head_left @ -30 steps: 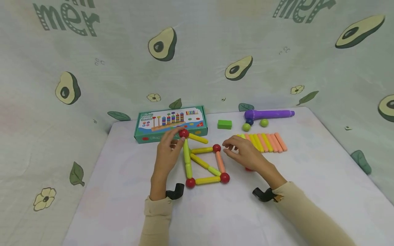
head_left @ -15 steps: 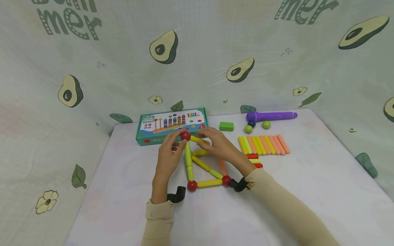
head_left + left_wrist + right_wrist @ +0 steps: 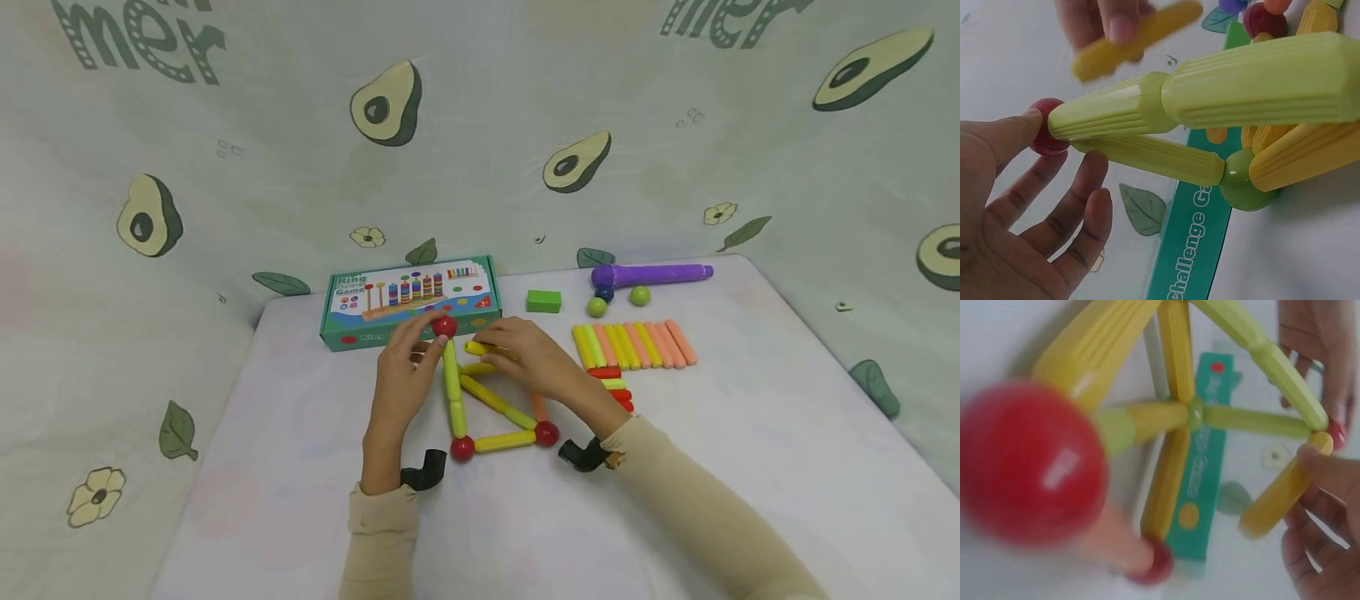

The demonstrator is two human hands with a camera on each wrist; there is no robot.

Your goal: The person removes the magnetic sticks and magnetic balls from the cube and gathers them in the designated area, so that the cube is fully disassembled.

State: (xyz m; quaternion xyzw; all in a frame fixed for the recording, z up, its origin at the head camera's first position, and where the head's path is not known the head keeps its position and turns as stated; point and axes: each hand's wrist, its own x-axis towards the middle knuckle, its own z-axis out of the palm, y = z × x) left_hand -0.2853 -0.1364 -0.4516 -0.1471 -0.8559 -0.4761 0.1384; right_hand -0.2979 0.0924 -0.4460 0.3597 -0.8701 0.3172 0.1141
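My left hand [image 3: 397,379] pinches a red ball [image 3: 445,326] between thumb and fingertip, at the top of a frame of sticks and balls. Two light green sticks [image 3: 1260,81], end to end, run from that ball to a red ball [image 3: 462,448] at the near left corner. Another light green stick [image 3: 1172,162] links it to a green ball [image 3: 1247,184]. Between the thumb and fingers of my right hand [image 3: 528,357] is a yellow stick [image 3: 1175,22], with a gap from the held ball in the left wrist view. My right hand partly hides the frame's far right side.
Behind the frame lies a green game box [image 3: 412,329], with a green block [image 3: 543,301] to its right. A purple stick-like toy [image 3: 652,275] and several small balls [image 3: 597,307] lie farther right. Coloured sticks [image 3: 633,346] form a row, with red sticks [image 3: 604,372] nearer.
My right hand has come in from the right and taken hold of the yellow stick, which has come off the top red ball. My left hand keeps its pinch on that ball.
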